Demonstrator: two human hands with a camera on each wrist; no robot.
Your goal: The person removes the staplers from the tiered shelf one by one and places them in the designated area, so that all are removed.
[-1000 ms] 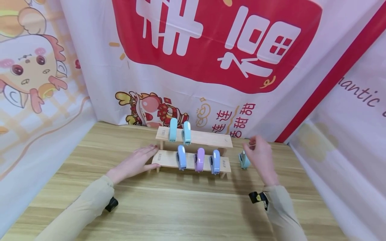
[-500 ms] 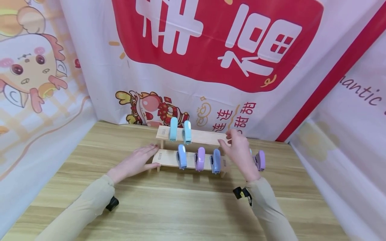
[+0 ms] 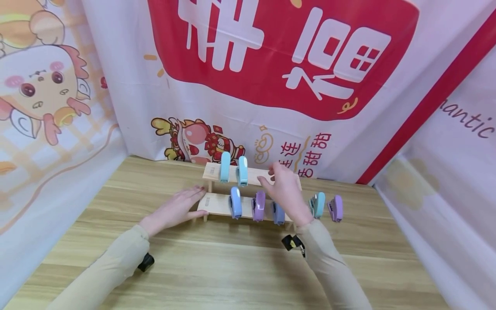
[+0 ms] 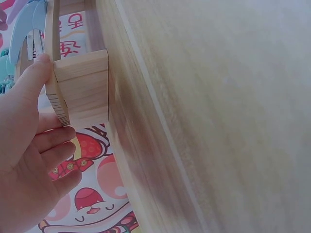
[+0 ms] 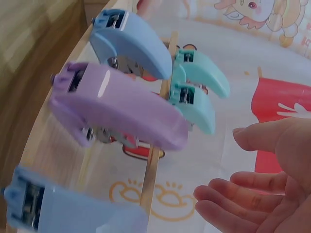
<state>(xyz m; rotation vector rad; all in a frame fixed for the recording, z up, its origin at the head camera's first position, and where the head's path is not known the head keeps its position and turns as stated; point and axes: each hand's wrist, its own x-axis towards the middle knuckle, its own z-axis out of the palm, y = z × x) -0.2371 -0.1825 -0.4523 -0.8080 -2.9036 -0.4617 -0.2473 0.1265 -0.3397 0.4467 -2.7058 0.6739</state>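
A small two-tier wooden shelf (image 3: 217, 204) stands on the table. My left hand (image 3: 174, 209) grips the left end of its lower board, thumb at the front edge and fingertips at the back. Two teal staplers (image 3: 224, 167) stand on the upper board, toward the left. The lower board carries a blue stapler (image 3: 235, 202), a purple stapler (image 5: 116, 104) and another blue stapler (image 5: 73, 208), partly behind my right wrist in the head view. My right hand (image 3: 284, 187) is over the right part of the shelf, fingers loosely bent and holding nothing.
On the table right of the shelf stand a teal stapler (image 3: 318, 205) and a purple stapler (image 3: 336, 208). A printed cloth (image 3: 248, 94) hangs close behind the shelf, and more cloth lines both sides. The wood-grain table (image 3: 217, 267) extends in front.
My right hand has moved left from beside the teal stapler on the table to over the shelf, uncovering the teal and purple staplers at right. My left hand stays put.
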